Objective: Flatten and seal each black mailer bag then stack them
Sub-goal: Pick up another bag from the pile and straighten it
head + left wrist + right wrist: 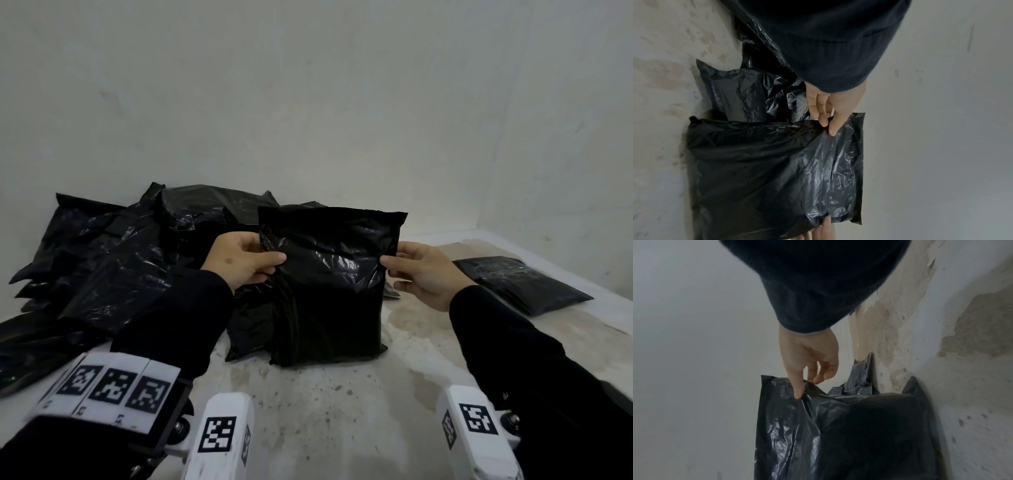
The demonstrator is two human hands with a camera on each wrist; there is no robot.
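I have the bag (pixel 329 284) standing upright on its bottom edge at the middle of the floor (pixel 325 411), straight ahead of me at 12 o'clock, its open top flap pointing up. My left hand (pixel 241 262) pinches the bag's left edge at about 9 o'clock on the bag, thumb on the front and fingers behind, and the left wrist view shows two fingertips (pixel 833 129) pressed into the film just below the flap. My right hand (pixel 423 274) pinches the opposite edge at 3 o'clock, thumb and forefinger closed narrow on a fold of plastic, the other fingers loosely curled and holding nothing. The unsorted pile (pixel 113 260) lies at 10 o'clock, touching or just behind the bag's left side; the finished stack (pixel 524 284) lies flat at 2 o'clock, well apart. I judge the risks this way: both grips are only on thin, slick film near the edges, so the filled lower part could sag and slide out of my pinch as I lay it down. If I tip it left, it may land on the pile rather than on bare floor and won't flatten evenly. Trapped air or a crease at the mouth would let the flap seal crooked. I cannot tell where the adhesive strip is, so I could fold the wrong way.
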